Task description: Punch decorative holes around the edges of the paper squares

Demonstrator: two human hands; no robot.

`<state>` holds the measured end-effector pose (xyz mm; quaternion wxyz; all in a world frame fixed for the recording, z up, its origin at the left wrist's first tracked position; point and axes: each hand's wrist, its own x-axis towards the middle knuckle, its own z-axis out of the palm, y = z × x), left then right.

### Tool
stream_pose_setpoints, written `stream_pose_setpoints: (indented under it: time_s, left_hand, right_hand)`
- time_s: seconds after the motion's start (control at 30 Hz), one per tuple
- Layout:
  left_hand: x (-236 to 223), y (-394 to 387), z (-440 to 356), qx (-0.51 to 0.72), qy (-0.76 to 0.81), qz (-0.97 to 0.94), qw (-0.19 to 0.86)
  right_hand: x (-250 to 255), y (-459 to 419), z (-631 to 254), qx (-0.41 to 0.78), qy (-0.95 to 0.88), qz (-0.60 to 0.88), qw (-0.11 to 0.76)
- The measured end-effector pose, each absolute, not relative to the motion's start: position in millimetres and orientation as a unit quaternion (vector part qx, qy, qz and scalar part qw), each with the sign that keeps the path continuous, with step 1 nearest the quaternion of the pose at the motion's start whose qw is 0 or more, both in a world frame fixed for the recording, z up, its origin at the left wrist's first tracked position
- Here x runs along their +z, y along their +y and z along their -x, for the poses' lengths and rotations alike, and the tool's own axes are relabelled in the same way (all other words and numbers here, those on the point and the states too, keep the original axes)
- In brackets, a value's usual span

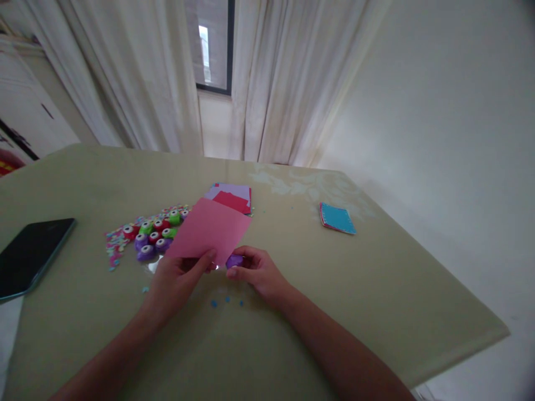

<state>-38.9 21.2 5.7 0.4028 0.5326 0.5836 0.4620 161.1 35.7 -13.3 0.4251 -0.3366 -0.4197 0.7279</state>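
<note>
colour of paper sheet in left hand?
Pink; the paper sheet shows best in the head view.

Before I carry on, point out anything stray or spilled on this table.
Three blue bits lie between the arms, and a teal one left of the left hand; they look stray, apart from the confetti around the toys.

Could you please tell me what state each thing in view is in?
Pink square paper sheet: held, tilted, in the left hand.
Small purple object: pinched in the right hand.
Black rectangular phone: lying flat, screen dark.
Red, green and purple eye-topped pieces: clustered together.
Multicoloured confetti bits: scattered loose.
Red-and-lavender paper pile: unevenly stacked.
Blue-topped square stack: lying flat, slightly uneven.
White fabric curtains: parted, window showing between.
</note>
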Motion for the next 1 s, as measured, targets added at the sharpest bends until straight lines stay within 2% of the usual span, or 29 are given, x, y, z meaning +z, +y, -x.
stream_pose_setpoints:
  time_s: [0.53, 1.0]
  left_hand:
    - [-5.1, 22.7, 43.0, 0.457, 0.575, -0.582, 0.350]
    - [0.5, 21.3, 39.7, 0.443, 0.549, -0.596, 0.382]
  right_hand:
    - [-15.0, 38.0, -164.2, 0.728, -0.444, 0.329, 0.404]
    - [-21.7, 40.7, -165.4, 0.717, -0.429, 0.367, 0.409]
